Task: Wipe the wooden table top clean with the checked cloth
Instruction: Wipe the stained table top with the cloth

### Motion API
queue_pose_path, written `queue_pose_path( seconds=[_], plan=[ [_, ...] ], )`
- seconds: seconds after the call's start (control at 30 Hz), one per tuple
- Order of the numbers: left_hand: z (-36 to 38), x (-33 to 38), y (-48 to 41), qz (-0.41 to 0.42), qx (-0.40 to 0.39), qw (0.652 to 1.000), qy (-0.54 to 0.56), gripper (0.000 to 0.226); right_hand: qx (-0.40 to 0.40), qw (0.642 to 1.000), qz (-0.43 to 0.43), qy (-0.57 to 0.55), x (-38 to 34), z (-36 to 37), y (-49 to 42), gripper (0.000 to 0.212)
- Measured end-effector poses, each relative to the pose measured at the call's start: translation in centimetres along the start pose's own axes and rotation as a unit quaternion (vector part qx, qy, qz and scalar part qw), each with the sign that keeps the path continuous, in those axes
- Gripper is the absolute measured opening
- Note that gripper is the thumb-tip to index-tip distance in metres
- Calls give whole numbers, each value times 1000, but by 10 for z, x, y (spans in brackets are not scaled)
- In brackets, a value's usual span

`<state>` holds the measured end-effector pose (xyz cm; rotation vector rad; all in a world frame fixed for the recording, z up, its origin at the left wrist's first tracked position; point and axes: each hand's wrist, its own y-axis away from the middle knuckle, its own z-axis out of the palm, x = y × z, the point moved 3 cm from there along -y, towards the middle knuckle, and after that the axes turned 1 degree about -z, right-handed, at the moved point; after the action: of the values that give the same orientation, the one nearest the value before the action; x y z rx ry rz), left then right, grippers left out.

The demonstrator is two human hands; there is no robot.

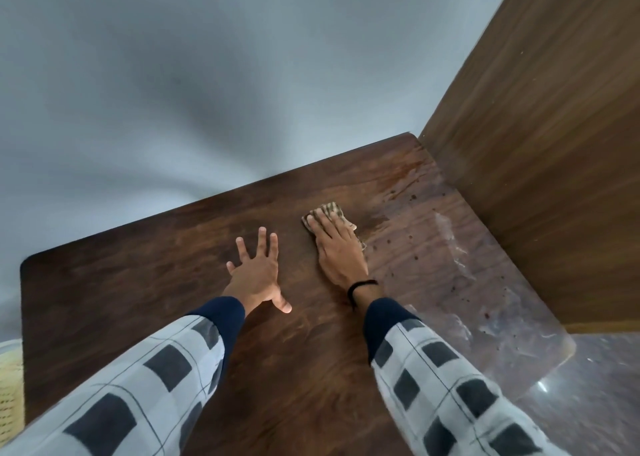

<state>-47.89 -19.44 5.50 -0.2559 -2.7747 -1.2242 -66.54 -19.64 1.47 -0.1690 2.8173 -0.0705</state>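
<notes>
Checked cloth (332, 213): small, folded, tan weave with darker checks, frayed-looking at its right edge. Lies flat toward the far right part of the surface (138, 282), well inside the far edge and short of the far right corner. Far end exposed; near part covered.

Right hand (337, 247): palm down on the cloth, fingers (317, 225) straight and held together, grip flat and pressing rather than pinching. Black band (360, 287) around the wrist. Sleeve (446, 379) in pale fabric with dark square checks, navy cuff.

Left hand (258, 270): just left of the right hand, apart from the cloth, grip spread wide, holding nothing. Contact with the wood or slight clearance above it: cannot tell. Same checked sleeve and navy cuff.

Surface: dark brown wood, visible grain, smooth sheen, rounded corners at far left and far right. Right portion marked with dark spots (412, 199), reddish streaks near the far right corner, and pale cloudy smears (450, 237) running toward the near right corner. Left and middle portions uniform in tone.

Bounds: wooden panel (540, 143), lighter brown with straight grain, upright along the right edge. Plain grey wall (207, 74) beyond the far edge. Glossy mottled floor (588, 403) past the near right corner. Pale woven item (10, 386) beside the left edge, cut off by the frame. Broad open wood left of the left hand to the left edge; narrower room between cloth and panel.
</notes>
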Motion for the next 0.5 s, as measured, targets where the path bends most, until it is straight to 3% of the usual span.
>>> queue_pose_path(
  seconds=[0.07, 0.2, 0.3, 0.37, 0.4, 0.5],
  plan=[
    [-2, 1, 1, 2, 0, 1000, 5, 158, -15, 999, -35, 2, 16, -6, 1, 51],
    [-1, -3, 3, -5, 2, 1000, 6, 158, -3, 996, 83, 14, 28, -9, -18, 55],
    [2, -1, 1, -3, -2, 1000, -1, 160, -26, 999, -20, 10, 2, -4, 32, 53],
    [0, 0, 1, -5, 2, 1000, 1, 160, -34, 996, -87, 5, 23, -19, 45, 52],
    [-1, 0, 1, -7, 5, 1000, 2, 160, -31, 997, -73, 14, 42, -23, 35, 53],
    [0, -3, 2, -13, 5, 1000, 3, 158, -7, 993, 118, 11, 74, -28, 10, 56]
  ],
)
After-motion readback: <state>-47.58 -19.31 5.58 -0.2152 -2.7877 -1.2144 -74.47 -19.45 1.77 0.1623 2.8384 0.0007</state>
